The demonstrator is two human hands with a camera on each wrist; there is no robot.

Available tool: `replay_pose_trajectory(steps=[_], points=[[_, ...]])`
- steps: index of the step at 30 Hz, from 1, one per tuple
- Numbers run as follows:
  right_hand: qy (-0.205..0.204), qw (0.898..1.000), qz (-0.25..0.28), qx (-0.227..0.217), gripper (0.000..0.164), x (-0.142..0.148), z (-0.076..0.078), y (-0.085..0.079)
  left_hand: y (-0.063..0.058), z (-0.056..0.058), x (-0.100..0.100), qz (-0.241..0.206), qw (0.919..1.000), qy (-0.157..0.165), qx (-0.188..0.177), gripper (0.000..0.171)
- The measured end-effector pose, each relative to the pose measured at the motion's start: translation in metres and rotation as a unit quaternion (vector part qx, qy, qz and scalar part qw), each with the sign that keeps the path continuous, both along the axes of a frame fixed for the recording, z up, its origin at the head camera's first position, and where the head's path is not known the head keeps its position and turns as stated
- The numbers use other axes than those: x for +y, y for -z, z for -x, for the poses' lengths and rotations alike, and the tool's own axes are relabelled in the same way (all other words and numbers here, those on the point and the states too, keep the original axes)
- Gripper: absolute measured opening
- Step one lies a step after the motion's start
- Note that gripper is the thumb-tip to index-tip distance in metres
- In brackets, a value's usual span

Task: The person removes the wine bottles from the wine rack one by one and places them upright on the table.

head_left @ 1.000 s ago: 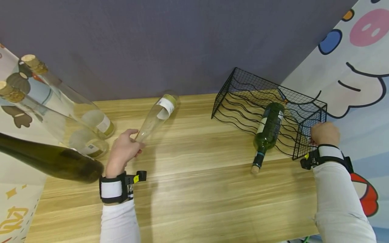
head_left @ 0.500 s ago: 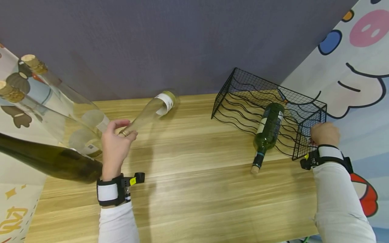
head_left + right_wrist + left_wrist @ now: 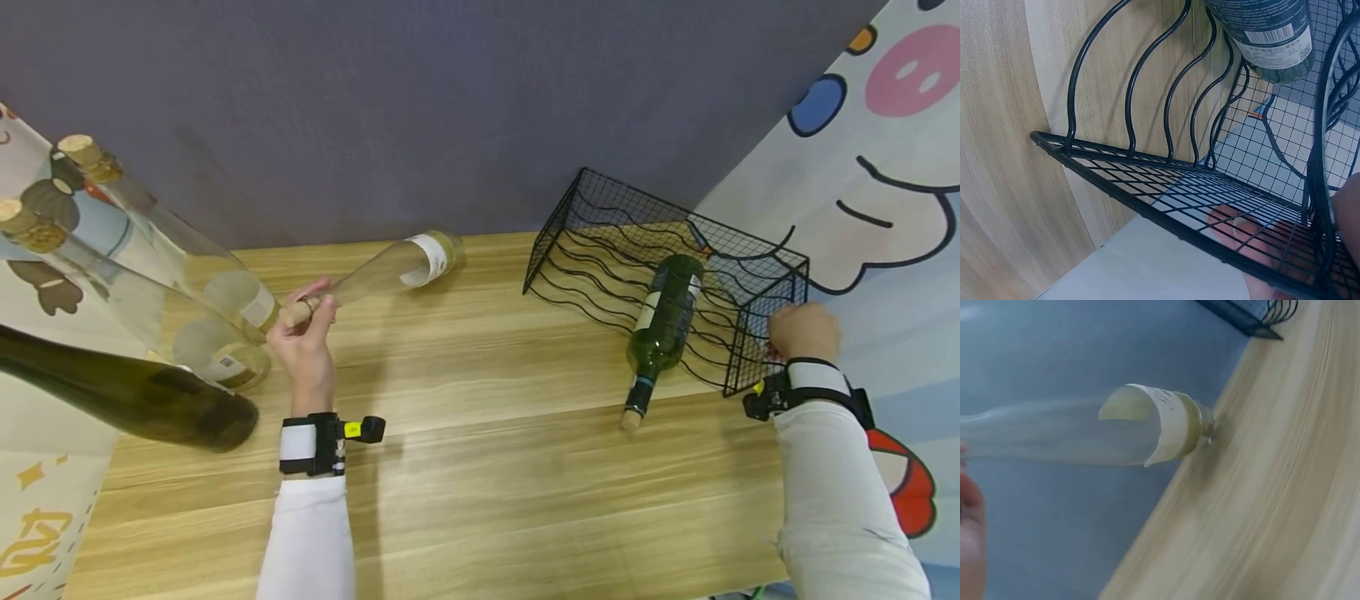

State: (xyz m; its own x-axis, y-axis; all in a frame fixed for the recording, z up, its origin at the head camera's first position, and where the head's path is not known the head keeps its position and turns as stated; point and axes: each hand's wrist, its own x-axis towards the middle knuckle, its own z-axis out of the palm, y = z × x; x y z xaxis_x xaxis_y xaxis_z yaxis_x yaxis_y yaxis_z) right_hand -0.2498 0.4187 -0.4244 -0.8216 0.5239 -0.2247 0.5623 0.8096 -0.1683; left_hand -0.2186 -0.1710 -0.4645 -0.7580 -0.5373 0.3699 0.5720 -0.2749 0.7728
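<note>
In the head view my left hand (image 3: pixel 305 354) pinches the neck of a clear glass bottle (image 3: pixel 390 268), just below its cork. This bottle leans over with its labelled base pointing right; in the left wrist view the label (image 3: pixel 1171 425) sits low down, near the tabletop. Whether the base touches the wood I cannot tell. On the right, my right hand (image 3: pixel 806 333) grips the side of a black wire wine rack (image 3: pixel 765 329); fingers (image 3: pixel 1235 234) show behind the mesh in the right wrist view. A green corked bottle (image 3: pixel 663 321) lies in the rack, neck toward me.
At the left stand two tall clear corked bottles (image 3: pixel 217 354) and a dark green bottle (image 3: pixel 150 392), close to my left hand. A grey wall panel (image 3: pixel 450 117) borders the wooden table (image 3: pixel 510 467) at the back. A printed wall (image 3: pixel 892 250) stands beside the rack.
My left hand has moved back, and the cork now shows beyond its fingers. The clear bottle has swung flatter, its base shifting right. The right hand and rack have stayed put.
</note>
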Motion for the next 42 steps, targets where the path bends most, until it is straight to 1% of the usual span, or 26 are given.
replay_pose_trajectory(steps=[1, 4, 5, 7, 9, 10, 11, 12, 15, 18, 21, 24, 26, 27, 29, 30, 31, 33, 34, 36, 38, 41, 42], points=[[0.0, 1.0, -0.001, 0.0, 0.054, 0.0, 0.0, 0.0, 0.002, 0.001, 0.001, -0.006, 1.0, 0.005, 0.0, 0.014], [-0.003, 1.0, -0.003, -0.001, 0.052, 0.0, 0.001, 0.0, 0.003, 0.003, 0.005, -0.054, 0.9973, 0.049, -0.01, 0.032], [-0.005, 1.0, -0.005, 0.0, 0.052, 0.0, 0.001, 0.0, 0.003, 0.003, 0.007, -0.075, 0.9948, 0.067, -0.019, 0.039], [-0.012, 1.0, -0.01, 0.0, 0.053, 0.0, 0.002, 0.001, 0.001, 0.002, 0.009, -0.109, 0.9894, 0.089, -0.036, 0.045], [-0.015, 1.0, -0.006, 0.001, 0.053, -0.001, 0.002, 0.001, 0.0, 0.002, 0.01, -0.129, 0.9859, 0.099, -0.04, 0.047], [-0.014, 1.0, -0.003, 0.002, 0.053, -0.001, 0.002, 0.0, 0.0, 0.002, 0.01, -0.136, 0.9848, 0.101, -0.04, 0.045], [-0.012, 1.0, -0.001, 0.003, 0.054, -0.002, 0.001, -0.001, 0.001, 0.002, 0.01, -0.142, 0.9839, 0.1, -0.04, 0.04], [-0.012, 1.0, 0.002, 0.003, 0.054, -0.002, 0.001, -0.001, 0.001, 0.002, 0.01, -0.14, 0.9844, 0.098, -0.04, 0.034], [-0.01, 1.0, 0.01, 0.004, 0.053, -0.004, 0.001, -0.004, 0.002, 0.002, 0.009, -0.141, 0.984, 0.103, -0.037, 0.029], [-0.008, 1.0, 0.013, 0.003, 0.052, -0.004, 0.002, -0.003, 0.004, 0.001, 0.007, -0.129, 0.9851, 0.11, -0.031, 0.03], [-0.007, 1.0, 0.015, 0.001, 0.052, -0.003, 0.001, -0.003, 0.006, 0.001, 0.006, -0.123, 0.9857, 0.114, -0.017, 0.03], [-0.01, 1.0, 0.009, -0.002, 0.052, -0.003, 0.001, -0.004, 0.006, 0.0, 0.008, -0.108, 0.9874, 0.116, 0.002, 0.028], [-0.01, 1.0, 0.009, -0.002, 0.053, -0.003, 0.0, -0.004, 0.004, -0.001, 0.01, -0.072, 0.991, 0.112, 0.013, 0.029], [-0.009, 1.0, 0.012, -0.002, 0.053, -0.002, 0.0, -0.003, 0.002, -0.002, 0.012, -0.05, 0.9924, 0.111, 0.018, 0.03], [-0.005, 1.0, 0.018, -0.001, 0.052, -0.001, 0.0, -0.003, -0.003, -0.004, 0.015, 0.016, 0.9944, 0.102, 0.024, 0.029], [-0.004, 1.0, 0.019, -0.001, 0.052, -0.001, 0.0, -0.003, -0.006, -0.005, 0.017, 0.052, 0.9935, 0.098, 0.025, 0.029], [-0.004, 1.0, 0.02, -0.001, 0.052, 0.0, 0.0, -0.002, -0.009, -0.005, 0.019, 0.092, 0.9909, 0.095, 0.028, 0.027], [-0.003, 1.0, 0.017, -0.001, 0.053, 0.002, 0.001, -0.001, -0.015, -0.007, 0.022, 0.166, 0.9813, 0.09, 0.035, 0.027], [-0.002, 1.0, 0.015, 0.0, 0.053, 0.002, 0.0, -0.001, -0.017, -0.008, 0.024, 0.205, 0.974, 0.088, 0.038, 0.028], [-0.001, 1.0, 0.012, 0.001, 0.054, 0.003, 0.0, -0.001, -0.022, -0.009, 0.028, 0.284, 0.9545, 0.083, 0.041, 0.031], [-0.003, 1.0, 0.005, 0.001, 0.055, 0.002, -0.001, -0.001, -0.026, -0.009, 0.032, 0.364, 0.9276, 0.071, 0.045, 0.031], [-0.01, 1.0, 0.003, 0.003, 0.055, 0.0, -0.002, -0.002, -0.03, -0.01, 0.037, 0.474, 0.8776, 0.053, 0.05, 0.031], [-0.012, 1.0, 0.002, 0.004, 0.055, -0.001, -0.002, -0.003, -0.032, -0.01, 0.038, 0.498, 0.8643, 0.051, 0.052, 0.032]])
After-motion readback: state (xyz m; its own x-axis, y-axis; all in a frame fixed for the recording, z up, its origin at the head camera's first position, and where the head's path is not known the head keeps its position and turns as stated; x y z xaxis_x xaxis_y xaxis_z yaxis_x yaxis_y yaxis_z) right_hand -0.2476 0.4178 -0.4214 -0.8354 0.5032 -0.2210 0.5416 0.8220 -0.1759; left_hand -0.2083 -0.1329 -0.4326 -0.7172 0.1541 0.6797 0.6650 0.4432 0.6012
